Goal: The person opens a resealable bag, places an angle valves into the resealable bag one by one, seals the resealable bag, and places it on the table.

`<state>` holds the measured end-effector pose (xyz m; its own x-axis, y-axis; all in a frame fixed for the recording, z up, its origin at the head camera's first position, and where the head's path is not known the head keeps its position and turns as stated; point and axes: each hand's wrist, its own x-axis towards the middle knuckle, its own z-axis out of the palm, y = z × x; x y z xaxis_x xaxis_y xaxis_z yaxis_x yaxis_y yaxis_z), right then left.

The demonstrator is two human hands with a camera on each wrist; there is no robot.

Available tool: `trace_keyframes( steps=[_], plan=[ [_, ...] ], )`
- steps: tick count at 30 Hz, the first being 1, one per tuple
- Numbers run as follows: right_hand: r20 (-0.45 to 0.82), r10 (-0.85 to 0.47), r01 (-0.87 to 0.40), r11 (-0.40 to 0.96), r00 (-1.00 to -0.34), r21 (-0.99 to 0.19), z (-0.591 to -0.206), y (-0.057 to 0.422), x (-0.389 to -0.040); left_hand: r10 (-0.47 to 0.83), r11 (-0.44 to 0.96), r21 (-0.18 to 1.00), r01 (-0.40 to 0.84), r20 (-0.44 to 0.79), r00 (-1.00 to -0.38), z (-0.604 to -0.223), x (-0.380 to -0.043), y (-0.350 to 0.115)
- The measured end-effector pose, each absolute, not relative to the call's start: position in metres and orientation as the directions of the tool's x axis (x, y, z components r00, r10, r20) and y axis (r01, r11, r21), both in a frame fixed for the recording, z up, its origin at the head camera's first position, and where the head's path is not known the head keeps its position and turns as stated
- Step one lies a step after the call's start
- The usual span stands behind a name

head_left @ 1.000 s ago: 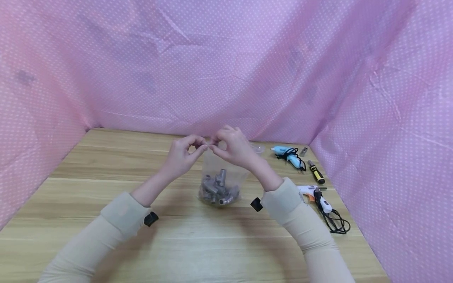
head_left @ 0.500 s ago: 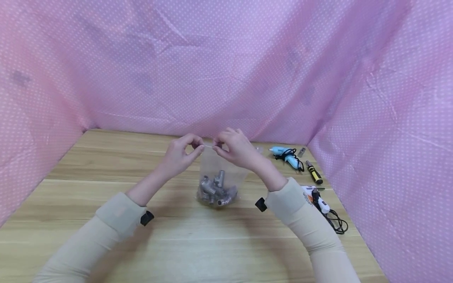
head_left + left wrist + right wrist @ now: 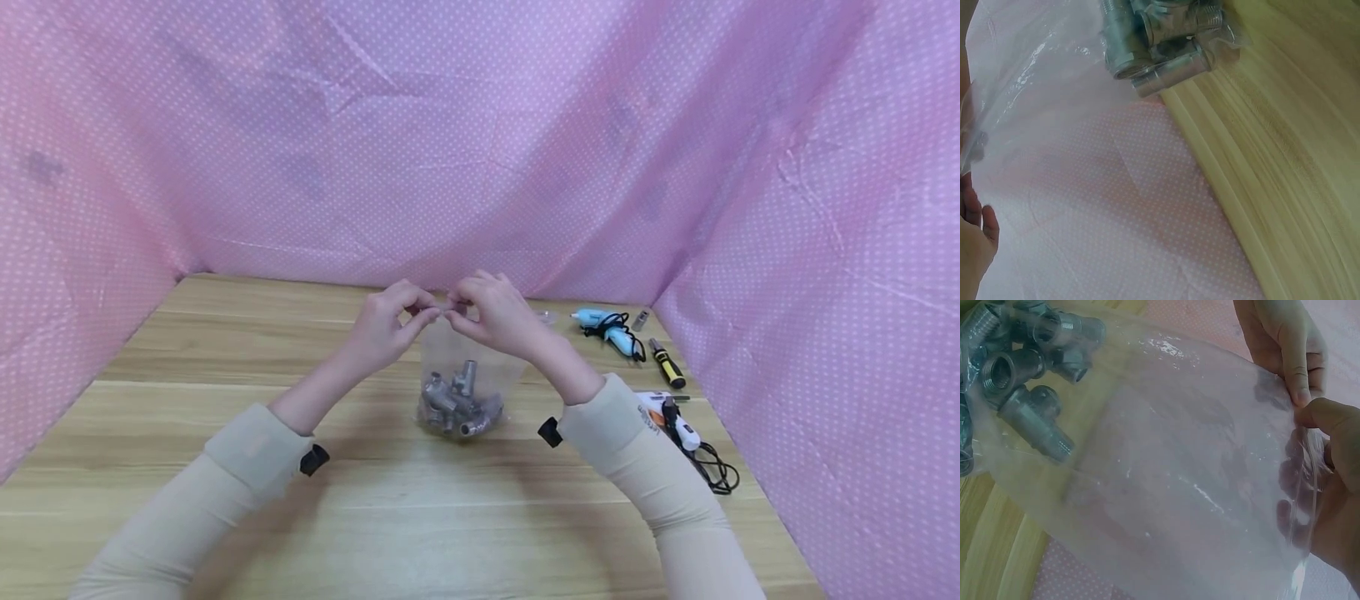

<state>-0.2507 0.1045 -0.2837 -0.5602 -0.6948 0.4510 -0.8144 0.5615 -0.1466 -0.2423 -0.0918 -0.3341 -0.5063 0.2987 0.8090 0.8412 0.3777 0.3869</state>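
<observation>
A clear plastic zip bag (image 3: 480,362) stands at the middle of the table, with several grey metal threaded pipe fittings (image 3: 453,402) heaped in its bottom. My left hand (image 3: 386,329) pinches its top edge between thumb and forefinger. Right beside it, my right hand (image 3: 495,312) pinches the same edge, the two thumbs nearly meeting. In the right wrist view the bag's film (image 3: 1179,450) stretches from the fittings (image 3: 1022,381) up to the right hand (image 3: 1335,469), whose other fingers show through behind the film. The left wrist view catches the fittings (image 3: 1166,31) at the top.
On the right of the wooden table (image 3: 225,350) lie a light-blue glue gun (image 3: 611,332) with a black cord, a small metal piece (image 3: 640,320), a yellow-and-black screwdriver (image 3: 667,365) and a white-and-orange glue gun (image 3: 682,433). A pink dotted cloth (image 3: 420,150) encloses the table.
The hands draw slightly apart along the bag's top edge, then come back together. The fittings shift a little inside the bag between the first and second frames.
</observation>
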Motion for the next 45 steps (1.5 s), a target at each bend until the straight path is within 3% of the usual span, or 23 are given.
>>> trace_keyframes(
  steps=[5, 14, 45],
  plan=[
    [0.447, -0.707, -0.817, 0.566, -0.548, -0.106, -0.283, 0.107, -0.251, 0.249, 0.413, 0.356, 0.838, 0.841, -0.48, -0.335, -0.239, -0.089],
    [0.464, -0.726, -0.833, 0.552, -0.507, -0.046, -0.287, 0.12, -0.254, 0.215, 0.437, 0.37, 0.82, 0.842, -0.495, -0.337, -0.237, -0.088],
    [0.492, -0.669, -0.795, 0.6, -0.558, -0.086, -0.292, 0.193, -0.264, 0.169, 0.479, 0.401, 0.781, 0.831, -0.53, -0.334, -0.239, -0.099]
  ],
)
